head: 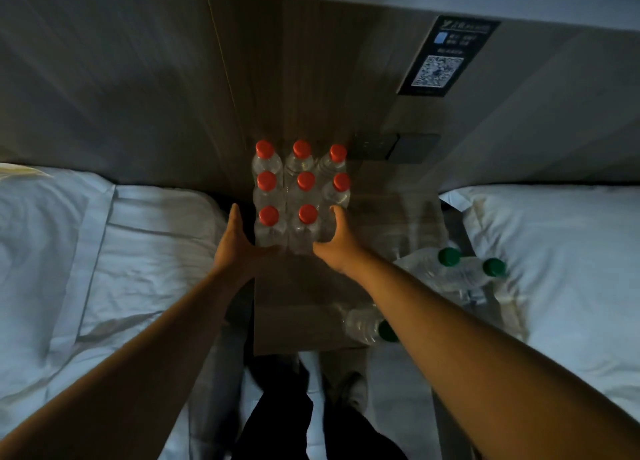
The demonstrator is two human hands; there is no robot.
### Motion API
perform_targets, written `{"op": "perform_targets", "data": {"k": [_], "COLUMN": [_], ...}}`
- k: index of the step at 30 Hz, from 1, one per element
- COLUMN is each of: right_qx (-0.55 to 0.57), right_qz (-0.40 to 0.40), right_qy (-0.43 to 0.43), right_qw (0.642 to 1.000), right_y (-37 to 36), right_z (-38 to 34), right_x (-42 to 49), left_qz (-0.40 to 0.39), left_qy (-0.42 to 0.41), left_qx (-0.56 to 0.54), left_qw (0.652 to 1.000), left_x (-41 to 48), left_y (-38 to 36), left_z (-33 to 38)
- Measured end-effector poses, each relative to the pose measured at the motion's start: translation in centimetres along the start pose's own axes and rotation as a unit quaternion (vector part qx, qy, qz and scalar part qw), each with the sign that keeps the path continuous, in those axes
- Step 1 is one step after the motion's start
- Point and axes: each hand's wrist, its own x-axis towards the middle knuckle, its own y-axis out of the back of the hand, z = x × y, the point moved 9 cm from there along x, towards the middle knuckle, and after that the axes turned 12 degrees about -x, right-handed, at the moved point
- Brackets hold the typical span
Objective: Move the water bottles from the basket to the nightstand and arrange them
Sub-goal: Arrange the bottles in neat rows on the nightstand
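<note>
— What's closest to the lens?

— Two bare forearms, reaching away from the camera over the nightstand (304, 296), with dark trousers and a shoe below them at the nightstand's near edge.

— And the fingers?

— The left hand (239, 243) is spread wide, thumb up along the left flank of the red-capped bottles (301, 196), palm against the near-left bottle. The right hand (334, 243) curls its fingers (337, 217) around the near-right side of the same cluster, thumb at the front. Both hands press the group from opposite sides; neither closes around a single bottle.

— How do those bottles stand?

— Upright on the nightstand, toward its far end: eight clear bottles, rows of three, three and two. The gap in the near row is on the right, just where the right fingers sit.

— Anything else on the nightstand?

— Green-capped bottles (450, 269) lie on their sides at its right edge, well apart from the hands. One more green-capped bottle (369, 324) lies near the front corner, under the right forearm.

— Around the nightstand?

— A white-sheeted bed on each side. Behind it, a wood panel with a dark switch plate (394, 147) just right of the red caps, and higher up a dark placard (446, 57) with a QR code.
</note>
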Motion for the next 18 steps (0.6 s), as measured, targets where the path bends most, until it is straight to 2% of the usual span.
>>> {"op": "perform_targets", "data": {"k": [3, 5, 7, 9, 11, 14, 18], "right_qx": [-0.034, -0.062, -0.095, -0.11, -0.109, -0.135, -0.137], "right_qz": [-0.01, 0.009, 0.042, 0.088, 0.13, 0.193, 0.24], "right_qy": [-0.011, -0.004, 0.02, 0.041, 0.048, 0.036, 0.0], "right_qw": [0.999, 0.998, 0.994, 0.989, 0.984, 0.971, 0.961], "right_y": [2.7, 4.9, 7.6, 10.4, 12.9, 16.0, 19.5], "right_z": [0.1, 0.6, 1.4, 2.5, 4.3, 7.8, 12.9], "right_x": [-2.7, -4.8, -7.0, -9.4, -11.6, -14.3, -15.8], "left_qz": [0.024, 0.076, 0.133, 0.144, 0.123, 0.048, -0.025], "left_qy": [-0.046, -0.089, -0.121, -0.125, -0.133, -0.172, -0.154], "left_qx": [-0.051, -0.071, -0.017, 0.004, 0.0, -0.017, 0.003], "left_qw": [0.997, 0.991, 0.984, 0.982, 0.983, 0.984, 0.988], "left_x": [-4.7, -8.7, -12.3, -14.8, -16.4, -18.5, -18.5], "left_y": [1.6, 2.6, 2.7, 1.1, -1.6, -6.2, -11.8], "left_z": [3.1, 4.4, 4.7, 4.5, 5.2, 8.0, 10.7]}}
